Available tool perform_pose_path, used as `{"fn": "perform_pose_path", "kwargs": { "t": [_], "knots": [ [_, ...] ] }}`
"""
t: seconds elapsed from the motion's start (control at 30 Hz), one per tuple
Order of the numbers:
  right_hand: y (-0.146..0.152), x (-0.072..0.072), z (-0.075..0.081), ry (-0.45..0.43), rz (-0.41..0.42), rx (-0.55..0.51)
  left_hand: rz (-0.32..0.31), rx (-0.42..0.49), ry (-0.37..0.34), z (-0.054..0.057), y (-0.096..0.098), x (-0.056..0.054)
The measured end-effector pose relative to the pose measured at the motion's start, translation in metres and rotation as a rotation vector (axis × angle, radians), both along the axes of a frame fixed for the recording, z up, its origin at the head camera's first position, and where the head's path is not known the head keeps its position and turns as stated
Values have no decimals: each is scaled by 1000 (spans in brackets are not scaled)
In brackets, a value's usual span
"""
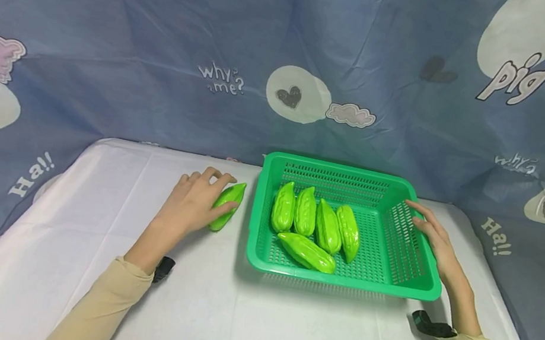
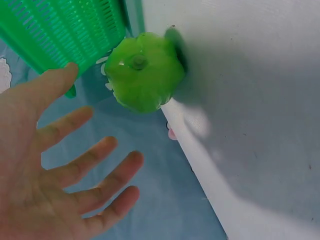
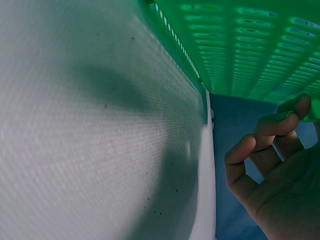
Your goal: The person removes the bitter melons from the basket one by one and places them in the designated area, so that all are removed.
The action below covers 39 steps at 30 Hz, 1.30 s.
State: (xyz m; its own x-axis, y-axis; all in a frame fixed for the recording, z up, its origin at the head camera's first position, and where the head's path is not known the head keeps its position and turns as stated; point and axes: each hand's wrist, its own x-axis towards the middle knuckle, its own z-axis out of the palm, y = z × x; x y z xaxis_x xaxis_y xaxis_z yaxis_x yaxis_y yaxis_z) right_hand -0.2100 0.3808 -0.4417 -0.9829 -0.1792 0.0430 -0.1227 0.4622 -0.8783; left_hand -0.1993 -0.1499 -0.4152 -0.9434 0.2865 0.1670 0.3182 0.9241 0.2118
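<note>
My left hand (image 1: 197,199) hovers around a green bitter melon (image 1: 227,206) on the table, left of the basket. In the left wrist view, its fingers (image 2: 95,160) are spread and apart from that bitter melon (image 2: 145,72), which is seen end-on. My right hand (image 1: 436,239) holds the right rim of a green plastic basket (image 1: 341,279). In the right wrist view, the fingers (image 3: 280,122) curl up against the rim from outside; the thumb is mostly hidden. Several glossy bitter melons (image 1: 328,227) lie in the basket's left half, one crosswise at the front (image 1: 307,252).
A white cloth covers the table (image 1: 298,337). Behind it and at both sides hangs a blue printed curtain (image 1: 180,106). The basket stands near the table's back edge, with slotted walls.
</note>
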Motion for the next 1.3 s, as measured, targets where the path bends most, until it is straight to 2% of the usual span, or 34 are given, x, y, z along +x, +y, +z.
{"fn": "perform_pose_path", "kwargs": {
  "t": [0.17,0.27,0.57,0.7,0.8,0.93,1.3],
  "knots": [
    [-1,1,-1,-18,-15,26,-16,-39,59,0,1,4],
    [0,0,-2,-16,-9,11,-35,-81,55,-1,1,7],
    [2,0,-4,-2,-3,-12,-72,-128,-139,5,-2,16],
    [1,0,-4,-10,0,-11,-83,-139,-168,4,-3,17],
    [0,-1,-4,-11,-1,-14,-93,-134,-147,1,-3,15],
    [-1,-1,-3,-9,-2,-14,-95,-121,-85,-6,-2,12],
    [0,0,-1,-20,-21,34,-33,-68,32,-24,10,2]
  ]
}}
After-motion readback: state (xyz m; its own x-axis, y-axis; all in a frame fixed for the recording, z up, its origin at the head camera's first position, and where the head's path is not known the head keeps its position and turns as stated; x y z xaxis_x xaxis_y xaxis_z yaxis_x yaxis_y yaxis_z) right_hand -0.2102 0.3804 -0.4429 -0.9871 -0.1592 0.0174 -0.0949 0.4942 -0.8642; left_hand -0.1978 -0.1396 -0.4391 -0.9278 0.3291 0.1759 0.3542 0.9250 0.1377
